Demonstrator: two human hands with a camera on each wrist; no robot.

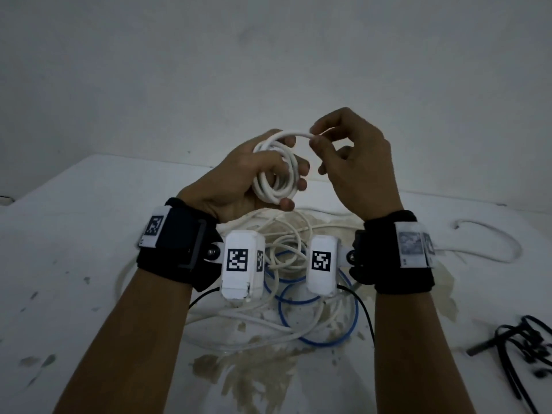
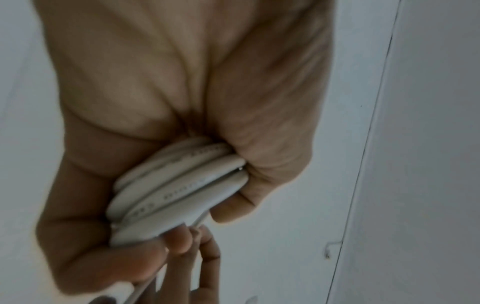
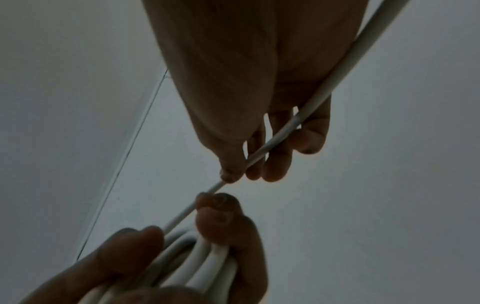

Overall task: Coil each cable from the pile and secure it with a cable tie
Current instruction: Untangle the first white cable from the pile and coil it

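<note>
My left hand (image 1: 263,171) holds a coil of white cable (image 1: 276,174) above the table, fingers and thumb curled round several loops. The left wrist view shows those loops (image 2: 179,189) packed against the palm. My right hand (image 1: 316,138) pinches the free strand of the same cable (image 1: 298,133) between thumb and forefinger, just right of the coil's top. In the right wrist view the strand (image 3: 270,144) runs through the right fingers down to the coil (image 3: 202,263) in the left hand. A pile of white and blue cables (image 1: 286,294) lies on the table beneath both wrists.
The white table (image 1: 74,264) has worn, stained patches. A loose white cable loop (image 1: 490,243) lies at the right. Black cables or ties (image 1: 525,348) lie at the right front edge. A plain wall (image 1: 268,70) rises behind the table.
</note>
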